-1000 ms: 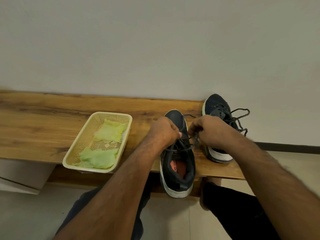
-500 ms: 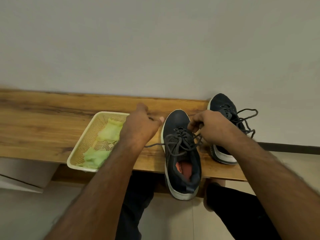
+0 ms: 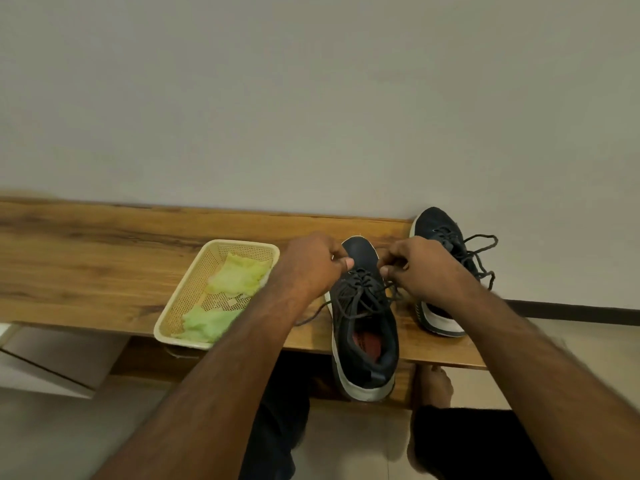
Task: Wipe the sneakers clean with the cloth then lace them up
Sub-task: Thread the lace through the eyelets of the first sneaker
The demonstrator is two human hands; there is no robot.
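Since half a second ago: left hand [image 3: 313,263] drawn back in from the basket [image 3: 194,299], now pinching lace [image 3: 363,289] opposite the right hand [image 3: 420,268], likewise pinched on lace — apparently tightening or knotting. Just under both pinches, on the bench [image 3: 86,271]: near sneaker [image 3: 363,327], long axis toe-to-wall, heel overhanging the edge. Beyond the right grip: second sneaker [image 3: 441,268], laces loose.
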